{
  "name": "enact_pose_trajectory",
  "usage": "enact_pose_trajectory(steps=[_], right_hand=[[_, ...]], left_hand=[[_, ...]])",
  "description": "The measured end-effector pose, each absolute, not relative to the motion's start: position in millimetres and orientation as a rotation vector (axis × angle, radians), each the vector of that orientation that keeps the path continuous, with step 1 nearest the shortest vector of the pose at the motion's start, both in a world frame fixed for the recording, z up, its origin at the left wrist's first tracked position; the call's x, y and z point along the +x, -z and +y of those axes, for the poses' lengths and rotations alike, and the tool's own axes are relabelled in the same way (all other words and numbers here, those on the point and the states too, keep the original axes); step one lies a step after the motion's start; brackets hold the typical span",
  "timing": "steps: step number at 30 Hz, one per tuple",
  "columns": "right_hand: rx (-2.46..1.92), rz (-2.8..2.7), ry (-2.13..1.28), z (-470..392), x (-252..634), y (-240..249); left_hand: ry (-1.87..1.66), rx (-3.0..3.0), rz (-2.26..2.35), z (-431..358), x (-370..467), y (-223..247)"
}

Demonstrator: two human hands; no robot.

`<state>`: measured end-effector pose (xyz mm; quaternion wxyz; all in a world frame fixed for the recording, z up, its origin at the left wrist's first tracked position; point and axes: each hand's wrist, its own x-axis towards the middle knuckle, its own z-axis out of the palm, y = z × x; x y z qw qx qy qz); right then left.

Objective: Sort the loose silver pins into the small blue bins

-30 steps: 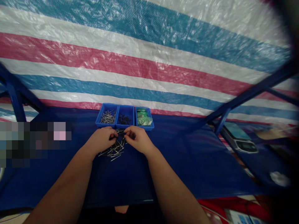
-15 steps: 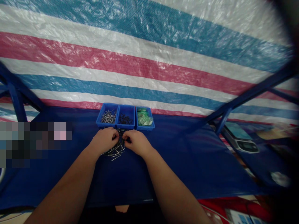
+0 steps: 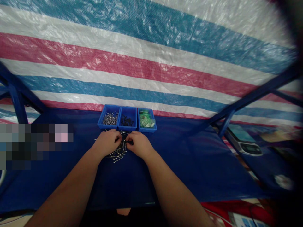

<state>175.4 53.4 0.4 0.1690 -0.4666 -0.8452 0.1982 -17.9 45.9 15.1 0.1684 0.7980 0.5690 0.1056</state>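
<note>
Thin silver metal pieces point(image 3: 117, 154) lie in a loose pile on the blue table point(image 3: 189, 164). Over the pile's left side is my left hand point(image 3: 108, 142), its fingers curled together. My right hand point(image 3: 138, 143) is at the pile's right edge, thumb and fingers pinched. Anything between the fingertips of either hand is too small to make out. Just beyond the hands stand three blue bins: the left bin point(image 3: 100, 122) has silver pieces, the middle bin point(image 3: 128, 128) dark pieces, and the right bin point(image 3: 148, 129) green items and a clear bag.
A striped plastic sheet point(image 3: 142, 66) hangs behind the table. Blue metal frame bars point(image 3: 251, 91) slant at both sides. On the right, a digital scale point(image 3: 249, 148) rests on another blue surface. A blurred-out area covers the left edge.
My right hand has shifted very slightly to the right, leaving a slightly wider gap between the hands. The bins and pile look the same.
</note>
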Motion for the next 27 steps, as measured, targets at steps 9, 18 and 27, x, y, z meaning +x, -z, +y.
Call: enact_pose_trajectory(steps=[9, 18, 27], right_hand=[[-1.233, -2.258, -0.671, 55, 181, -2], [-1.050, -1.873, -0.982, 54, 179, -1], [-1.016, -1.526, -1.046, 65, 177, 15]], left_hand=[[-0.490, 2.273, 1.386, 45, -17, -8], [-0.458, 2.331, 1.360, 48, -16, -3], [-0.533, 2.240, 1.428, 47, -16, -12]])
